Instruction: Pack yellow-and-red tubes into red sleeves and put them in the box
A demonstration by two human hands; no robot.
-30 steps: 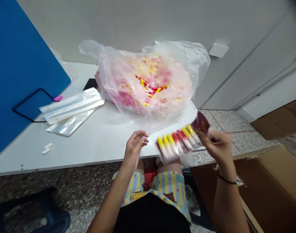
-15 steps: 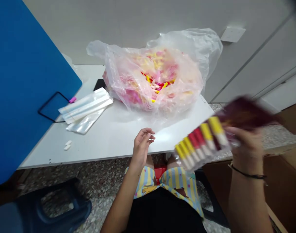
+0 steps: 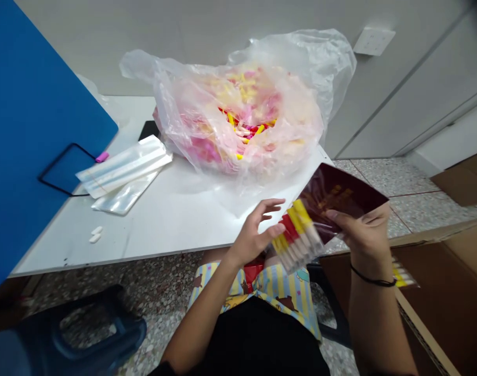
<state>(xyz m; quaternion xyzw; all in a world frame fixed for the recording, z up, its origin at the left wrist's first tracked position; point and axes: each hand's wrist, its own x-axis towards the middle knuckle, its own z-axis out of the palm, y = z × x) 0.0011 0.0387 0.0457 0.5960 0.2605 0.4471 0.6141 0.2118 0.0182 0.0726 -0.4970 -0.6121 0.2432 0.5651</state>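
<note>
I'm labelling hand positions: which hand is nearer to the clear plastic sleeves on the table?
Left. The left hand is to the right of the clear plastic sleeves, near the front edge of the table; the right hand is farther right, holding the packet.

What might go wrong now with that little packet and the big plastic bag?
The right hand grips the packet by its dark end, and the striped end sticks out beyond the table edge, over the lap. If that grip slips, the packet might drop off the table. The big bag is open at the top, so a bump might spill some coloured sticks.
</note>
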